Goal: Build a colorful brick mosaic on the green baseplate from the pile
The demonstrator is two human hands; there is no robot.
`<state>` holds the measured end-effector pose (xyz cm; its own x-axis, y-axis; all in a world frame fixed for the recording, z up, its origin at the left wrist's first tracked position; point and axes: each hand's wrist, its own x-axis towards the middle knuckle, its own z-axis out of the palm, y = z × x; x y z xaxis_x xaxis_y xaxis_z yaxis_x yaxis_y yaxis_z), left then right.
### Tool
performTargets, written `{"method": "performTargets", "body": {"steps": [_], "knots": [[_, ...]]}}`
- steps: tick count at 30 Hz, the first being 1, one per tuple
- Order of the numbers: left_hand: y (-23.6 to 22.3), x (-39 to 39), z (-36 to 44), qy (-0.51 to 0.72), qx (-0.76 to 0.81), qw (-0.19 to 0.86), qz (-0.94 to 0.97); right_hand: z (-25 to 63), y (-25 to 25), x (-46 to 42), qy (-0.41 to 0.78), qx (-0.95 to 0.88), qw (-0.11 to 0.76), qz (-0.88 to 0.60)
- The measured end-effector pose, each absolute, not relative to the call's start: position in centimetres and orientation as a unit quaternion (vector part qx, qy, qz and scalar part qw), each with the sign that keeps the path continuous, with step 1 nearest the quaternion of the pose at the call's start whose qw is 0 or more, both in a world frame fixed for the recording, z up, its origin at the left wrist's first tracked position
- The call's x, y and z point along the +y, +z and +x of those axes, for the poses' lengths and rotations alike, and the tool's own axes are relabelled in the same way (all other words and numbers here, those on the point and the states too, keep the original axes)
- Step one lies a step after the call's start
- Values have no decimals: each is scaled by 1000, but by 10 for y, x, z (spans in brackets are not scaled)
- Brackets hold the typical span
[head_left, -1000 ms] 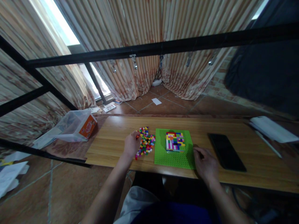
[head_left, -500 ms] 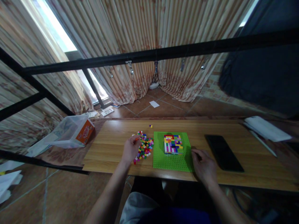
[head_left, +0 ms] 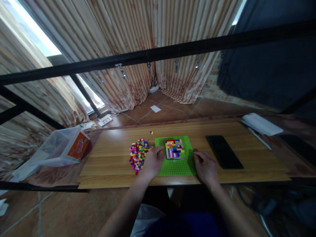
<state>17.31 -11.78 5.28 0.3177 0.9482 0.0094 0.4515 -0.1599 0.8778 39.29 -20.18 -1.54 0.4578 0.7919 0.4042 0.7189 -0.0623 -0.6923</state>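
Observation:
My left hand [head_left: 153, 162] is over the left part of the green studded baseplate [head_left: 176, 168], its thumb and fingers pinched on what looks like a small orange toy brick [head_left: 162, 150]. Just right of those fingertips stands a block of multicoloured toy bricks [head_left: 174, 149], built up on the plate. My right hand [head_left: 206, 166] rests at the plate's right edge with fingers curled closed; anything inside them is hidden. Left of the plate lies a heap of loose coloured bricks [head_left: 138, 153], partly covered by my left hand.
A few bricks [head_left: 151, 132] lie apart near the far edge of the wooden table [head_left: 111, 158]. To the right are a dark phone-like slab [head_left: 224, 152] and a white pouch [head_left: 263, 124] beside a pen-like stick [head_left: 259, 138]. A clear plastic box [head_left: 56, 144] stands left; a black bar [head_left: 163, 54] crosses beyond.
My left hand has moved right, from over the loose heap to the baseplate beside the built bricks. My right hand stays by the plate's right edge. The whole view has shifted somewhat.

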Motion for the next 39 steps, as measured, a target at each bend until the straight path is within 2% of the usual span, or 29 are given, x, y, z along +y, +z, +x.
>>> {"method": "performTargets", "body": {"steps": [5,13,18,27,39], "knots": [[60,-116,191,274,522,323,741,392,-16,-201,44,-516,450,-727],[58,-110,203,263,539,283,748,391,-14,-202,59,-515,462,-719],[59,-111,212,256,544,303,740,392,-14,-202,64,-511,462,-722],[59,-112,204,317,514,360,711,392,-11,-204,64,-512,456,-726],[47,-105,208,338,563,402,638,391,-12,-204,60,-510,460,-724]]}}
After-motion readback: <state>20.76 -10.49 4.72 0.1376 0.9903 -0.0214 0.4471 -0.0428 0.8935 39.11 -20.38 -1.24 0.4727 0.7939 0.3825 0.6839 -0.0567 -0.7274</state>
